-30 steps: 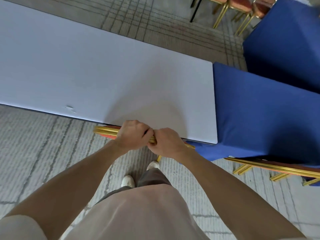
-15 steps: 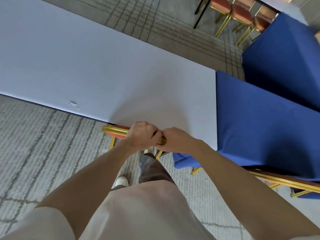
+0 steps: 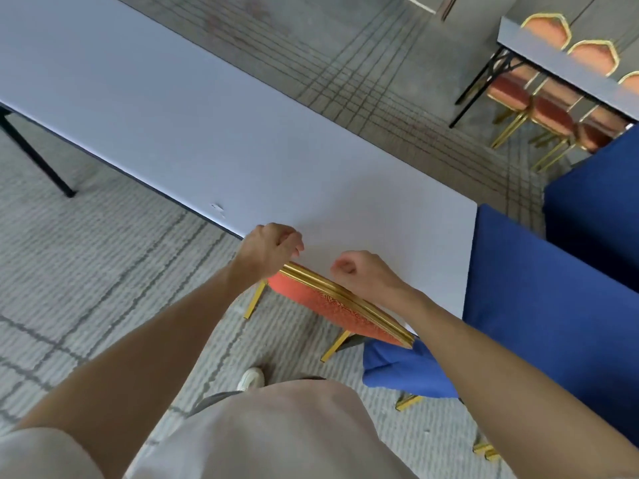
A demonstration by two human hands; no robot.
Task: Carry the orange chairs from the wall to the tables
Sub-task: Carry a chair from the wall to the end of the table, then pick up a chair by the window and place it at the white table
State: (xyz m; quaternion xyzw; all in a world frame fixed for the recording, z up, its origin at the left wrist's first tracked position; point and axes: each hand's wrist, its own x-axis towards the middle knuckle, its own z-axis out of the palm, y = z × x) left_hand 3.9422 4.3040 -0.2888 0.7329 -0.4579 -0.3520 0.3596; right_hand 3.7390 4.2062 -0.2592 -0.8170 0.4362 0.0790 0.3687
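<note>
An orange chair (image 3: 340, 311) with a gold frame stands pushed under the near edge of the long white table (image 3: 193, 133); only its backrest and two gold legs show. My left hand (image 3: 271, 248) hovers just above the backrest's left end, fingers loosely curled, holding nothing. My right hand (image 3: 359, 273) floats over the middle of the backrest's top rail, fingers curled in, also off the rail.
A blue-clothed table (image 3: 553, 305) adjoins the white one on the right, its cloth hanging near the chair. Another table (image 3: 560, 63) with several orange chairs (image 3: 549, 115) stands at the far right. Black table legs (image 3: 38, 157) stand at the left. Patterned carpet surrounds everything.
Both hands have let go of the chair's top rail and lifted apart. The view has shifted, showing more of the chair's orange back.
</note>
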